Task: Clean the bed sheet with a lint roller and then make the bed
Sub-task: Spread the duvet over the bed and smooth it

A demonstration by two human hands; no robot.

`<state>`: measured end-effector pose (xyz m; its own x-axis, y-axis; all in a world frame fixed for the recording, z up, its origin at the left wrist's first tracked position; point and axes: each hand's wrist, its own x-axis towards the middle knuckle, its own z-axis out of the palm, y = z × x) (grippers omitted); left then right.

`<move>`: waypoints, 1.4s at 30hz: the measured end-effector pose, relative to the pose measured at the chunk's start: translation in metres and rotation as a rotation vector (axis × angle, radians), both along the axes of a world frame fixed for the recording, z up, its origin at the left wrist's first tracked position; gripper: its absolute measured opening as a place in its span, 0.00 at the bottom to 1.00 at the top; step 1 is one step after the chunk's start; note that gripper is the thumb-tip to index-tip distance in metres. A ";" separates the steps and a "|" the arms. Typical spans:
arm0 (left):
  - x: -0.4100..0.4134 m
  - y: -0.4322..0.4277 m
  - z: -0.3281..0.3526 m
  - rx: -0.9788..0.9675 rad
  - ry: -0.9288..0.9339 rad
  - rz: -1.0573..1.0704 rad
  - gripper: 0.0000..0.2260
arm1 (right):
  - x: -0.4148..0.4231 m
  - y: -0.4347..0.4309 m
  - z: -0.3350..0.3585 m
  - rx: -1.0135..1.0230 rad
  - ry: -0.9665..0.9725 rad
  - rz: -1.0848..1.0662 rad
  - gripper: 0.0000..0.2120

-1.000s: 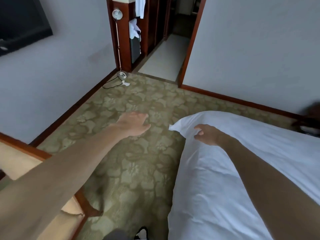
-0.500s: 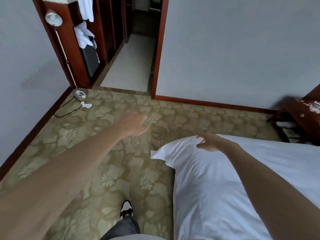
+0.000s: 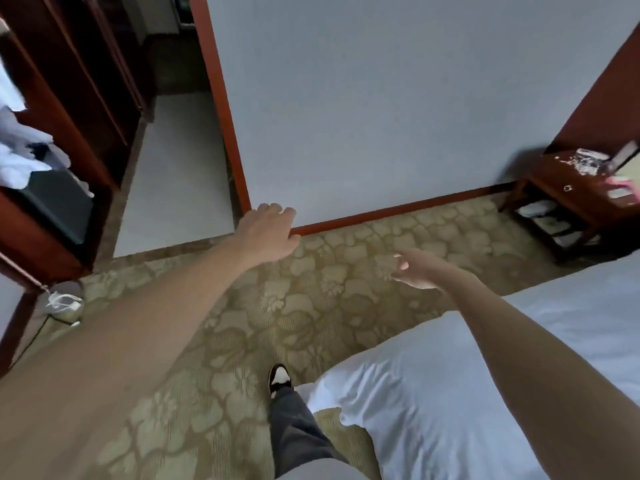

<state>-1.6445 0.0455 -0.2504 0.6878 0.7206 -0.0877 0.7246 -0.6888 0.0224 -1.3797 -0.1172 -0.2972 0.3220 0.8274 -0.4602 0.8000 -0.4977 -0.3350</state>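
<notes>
A white pillow or bedding corner [image 3: 426, 407] lies at the lower right, on the bed with its white sheet [image 3: 585, 306]. My right hand [image 3: 414, 270] hovers over the carpet past the bed's corner, fingers relaxed and holding nothing. My left hand [image 3: 268, 233] is stretched out over the carpet near the wall's corner, fingers loosely bent and empty. No lint roller is in view.
A wooden bedside table [image 3: 571, 199] with clutter stands at the right by the wall. A wooden wardrobe [image 3: 69, 109] with white cloths is at the left, a hallway [image 3: 176, 168] beside it. A lamp base [image 3: 65, 304] and cord lie on the patterned carpet [image 3: 311, 306]. My shoe [image 3: 278, 379] steps forward.
My right hand has let go of the white bedding and moved out over the carpet. The view has swung right and I have stepped forward; the bedside table is now in full view.
</notes>
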 end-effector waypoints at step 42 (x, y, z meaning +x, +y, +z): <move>1.187 0.188 0.000 -0.136 0.056 -1.388 0.23 | 0.797 0.051 0.052 -0.075 -0.006 -1.493 0.29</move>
<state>-0.4573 0.2340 -0.2500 0.8180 -0.5548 -0.1520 -0.5377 -0.8313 0.1408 -0.5827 -0.0659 -0.2454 0.8299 -0.2827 -0.4810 -0.4475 -0.8522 -0.2712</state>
